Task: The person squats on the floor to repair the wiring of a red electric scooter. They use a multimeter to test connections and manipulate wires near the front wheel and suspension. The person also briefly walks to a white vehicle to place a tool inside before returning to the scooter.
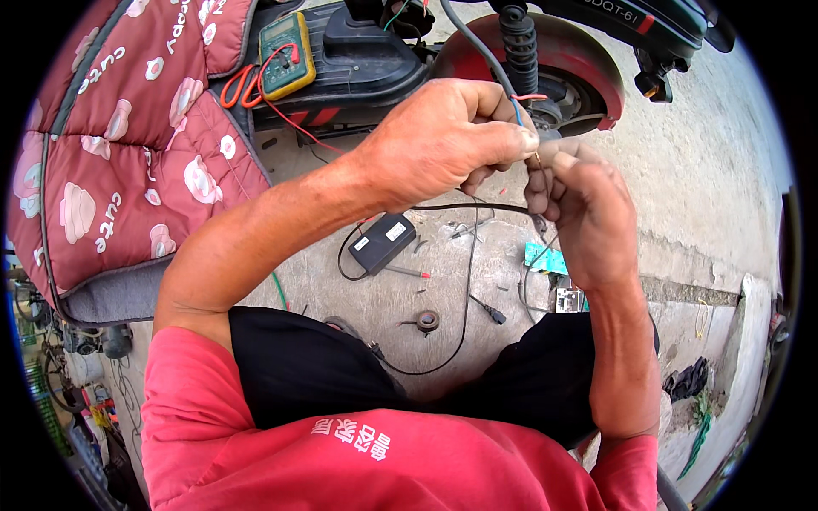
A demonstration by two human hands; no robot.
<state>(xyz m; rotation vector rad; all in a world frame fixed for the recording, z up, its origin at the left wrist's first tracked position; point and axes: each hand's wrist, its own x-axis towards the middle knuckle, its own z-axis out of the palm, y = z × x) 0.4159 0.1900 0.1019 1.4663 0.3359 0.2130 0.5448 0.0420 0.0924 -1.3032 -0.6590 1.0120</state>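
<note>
A grey cable [475, 43] runs down from the top to my hands, with a blue wire [516, 109] and a red wire [530, 97] splitting off its end. My left hand [447, 140] is closed, its thumb and forefinger pinching the blue wire. Against its fingertips, my right hand [590, 192] is closed too, pinching a thin wire end between thumb and forefinger. The exact join is too small to make out. Behind them are the black spring shock absorber [519, 51] and rear wheel [588, 55] of a scooter.
A yellow-green multimeter [287, 55] with red leads rests on the scooter's footboard [362, 64]. Beneath my arms, a black power adapter [382, 244], a tape roll [427, 321], a cord plug [487, 310] and a teal packet [545, 258] lie on the ground. A quilted cover [128, 153] hangs at left.
</note>
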